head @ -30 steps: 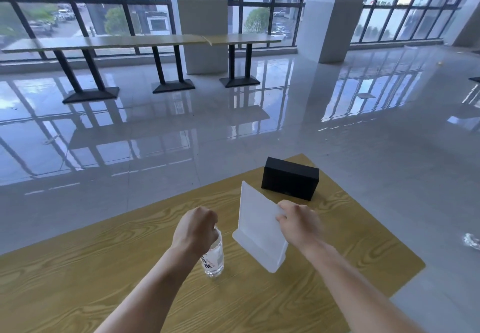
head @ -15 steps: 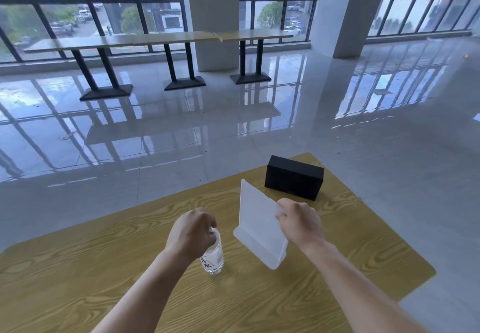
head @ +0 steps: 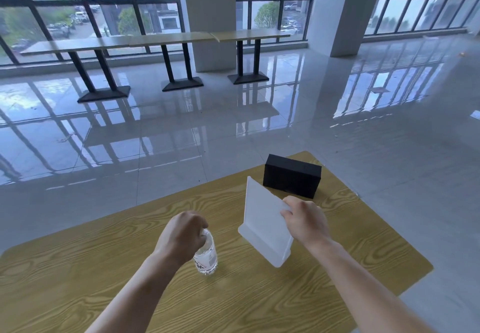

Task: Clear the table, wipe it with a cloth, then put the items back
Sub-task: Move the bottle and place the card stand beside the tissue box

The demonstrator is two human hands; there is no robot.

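Note:
A wood-grain table (head: 259, 301) fills the lower part of the head view. A clear plastic water bottle (head: 206, 257) stands upright near its middle, and my left hand (head: 181, 236) is closed around the bottle's top. To its right stands a white upright sign holder (head: 262, 226) with a flat base; my right hand (head: 304, 221) grips its upper right edge. A black rectangular box (head: 292, 175) sits behind the holder, near the table's far edge, untouched.
The table's far edge runs diagonally from lower left to upper right, with glossy grey floor (head: 233, 125) beyond it. A row of long tables (head: 161, 39) on black pedestals stands by the windows. Two white pillars (head: 340, 10) rise at the back.
The view has drifted slightly, so the background shifted. Both hands keep their holds on the bottle and the sign holder, which stay in about the same place on the table.

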